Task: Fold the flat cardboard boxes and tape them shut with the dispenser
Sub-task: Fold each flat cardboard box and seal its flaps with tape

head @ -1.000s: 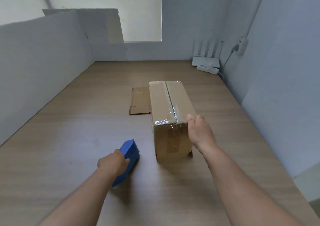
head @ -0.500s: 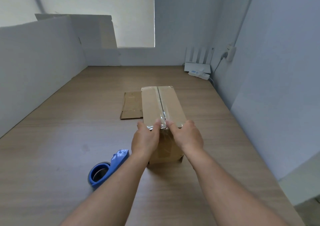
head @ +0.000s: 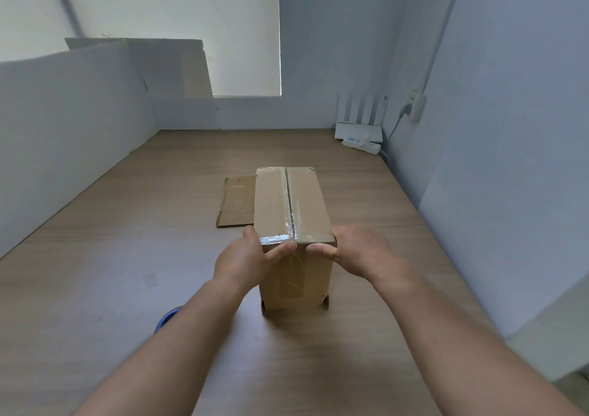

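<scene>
Head view: brown box [head: 288, 205], clear-taped top seam, in grip of L hand [head: 243, 264], R hand [head: 360, 253].

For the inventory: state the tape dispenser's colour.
Blue; the tape dispenser, mostly hidden, shows best in the head view.

Wood-grain table [head: 95, 288]. One taped box [head: 287, 199] stands at centre. A piece of flat cardboard [head: 237, 202] lies just left of it. The blue dispenser [head: 167, 317] lies nearer, only partly visible. A router [head: 358, 128] and power strip [head: 361, 144] sit at the far right corner.
</scene>
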### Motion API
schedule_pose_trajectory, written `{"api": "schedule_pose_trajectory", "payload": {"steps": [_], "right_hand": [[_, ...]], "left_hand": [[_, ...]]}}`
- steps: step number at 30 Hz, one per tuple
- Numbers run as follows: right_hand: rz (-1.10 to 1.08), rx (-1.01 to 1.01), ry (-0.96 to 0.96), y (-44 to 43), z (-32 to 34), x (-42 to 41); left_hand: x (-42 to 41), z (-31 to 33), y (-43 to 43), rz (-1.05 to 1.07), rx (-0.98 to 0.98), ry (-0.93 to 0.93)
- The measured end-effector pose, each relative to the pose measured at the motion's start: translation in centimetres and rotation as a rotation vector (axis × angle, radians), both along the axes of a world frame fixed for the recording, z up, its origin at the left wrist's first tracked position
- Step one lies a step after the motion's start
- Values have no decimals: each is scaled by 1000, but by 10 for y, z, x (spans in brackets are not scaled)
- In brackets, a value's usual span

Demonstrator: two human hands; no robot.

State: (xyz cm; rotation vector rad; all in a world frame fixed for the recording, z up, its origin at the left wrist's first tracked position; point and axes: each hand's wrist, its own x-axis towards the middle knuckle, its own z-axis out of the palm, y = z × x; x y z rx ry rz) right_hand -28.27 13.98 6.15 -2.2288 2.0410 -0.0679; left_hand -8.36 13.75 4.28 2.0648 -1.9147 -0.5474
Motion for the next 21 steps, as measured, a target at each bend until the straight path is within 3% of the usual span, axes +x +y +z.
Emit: {"api": "schedule_pose_trajectory", "payload": {"steps": [7,15,17,19,21], "right_hand": [[138,178,-253,-1,3,-13],[79,320,-616,5,-1,-21],[44,286,-709,6,-1,-24],[2,164,-786,7,-1,-24],[-16,79,-837,10,-3,-20]], "left_hand": [[28,1,-9,-180,45,-46],[50,-7,-2,-273,168,536],[48,-9,4,-177,19,599],[45,-10,10,-18,-210,549],[41,-12,13,68,-315,509]]}}
